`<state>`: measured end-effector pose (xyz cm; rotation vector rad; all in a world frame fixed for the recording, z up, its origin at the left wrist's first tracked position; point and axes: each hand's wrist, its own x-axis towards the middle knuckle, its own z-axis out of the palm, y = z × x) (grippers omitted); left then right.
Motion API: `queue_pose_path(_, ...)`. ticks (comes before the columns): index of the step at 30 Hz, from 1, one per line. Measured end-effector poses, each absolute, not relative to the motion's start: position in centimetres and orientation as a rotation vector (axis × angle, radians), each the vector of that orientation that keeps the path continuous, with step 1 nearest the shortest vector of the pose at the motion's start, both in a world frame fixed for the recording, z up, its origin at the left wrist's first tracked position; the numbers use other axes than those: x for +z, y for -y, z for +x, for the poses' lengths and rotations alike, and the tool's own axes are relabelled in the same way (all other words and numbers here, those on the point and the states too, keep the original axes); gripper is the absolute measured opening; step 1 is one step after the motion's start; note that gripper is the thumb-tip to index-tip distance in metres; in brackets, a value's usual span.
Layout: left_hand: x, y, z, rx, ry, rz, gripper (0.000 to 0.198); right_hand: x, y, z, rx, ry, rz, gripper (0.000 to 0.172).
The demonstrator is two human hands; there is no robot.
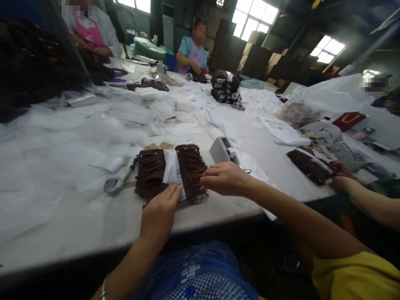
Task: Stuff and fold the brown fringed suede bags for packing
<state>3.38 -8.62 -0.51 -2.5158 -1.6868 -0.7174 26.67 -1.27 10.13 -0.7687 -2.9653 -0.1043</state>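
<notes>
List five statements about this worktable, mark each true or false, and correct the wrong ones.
1. The person's left hand touches the white band around the brown fringed item. True.
2. The person's right hand is gripping the grey device. False: its fingertips are at the item's fringed edge; the device stands just beyond the hand.
3. A bracelet circles the person's left wrist. True.
4. The stack of brown bundles stands on the floor. False: it stands on the table.
5. At the far right, another person's hand is at a banded brown bundle. True.
</notes>
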Motion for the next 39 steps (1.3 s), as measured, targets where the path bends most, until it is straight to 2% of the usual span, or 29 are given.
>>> queue_pose_path(5,-0.4,8.7,3.6,-0.752,1.668,-2.475,0.045,9.3,-3.9,20.3,-0.06,3.19,-0.577,0.02)
queue_pose_path(12,-0.7,8.5,3.6,-0.691,1.63,-2.417,0.04,8.7,-6.6,15.2,-0.192,3.451,-0.458,0.014)
queue_pose_path(17,-0.9,8.5,3.6,-0.732,1.633,-2.435,0.041,8.4,-8.9,14.5,-0.258,3.419,-0.615,0.028)
queue_pose_path(20,-0.8,8.5,3.6,-0.751,1.625,-2.437,0.041,8.4,-11.4,14.9,-0.229,3.353,-0.822,0.043)
queue_pose_path(22,-0.8,8.5,3.7,-0.752,1.633,-2.438,0.041,8.5,-12.2,15.6,-0.216,3.258,-1.008,0.046)
queue_pose_path(25,-1.0,8.6,3.7,-0.78,1.637,-2.442,0.042,8.6,-10.4,17.3,-0.202,2.92,-1.21,0.031)
queue_pose_path(28,-1.4,8.7,3.2,-0.888,1.605,-2.442,0.042,7.7,-5.2,19.5,0.036,2.658,-1.092,0.022)
queue_pose_path(30,-1.7,9.0,2.5,-0.997,1.549,-2.445,0.04,6.3,-1.3,21.1,0.194,2.643,-0.892,0.026)
queue_pose_path(33,-2.2,9.9,0.9,-1.058,1.455,-2.453,0.035,3.2,2.7,23.1,0.155,2.734,-0.723,0.047)
queue_pose_path(39,-1.4,12.2,-3.0,-0.98,1.668,-2.34,0.027,-0.5,3.3,24.6,-0.103,2.696,-0.647,0.042)
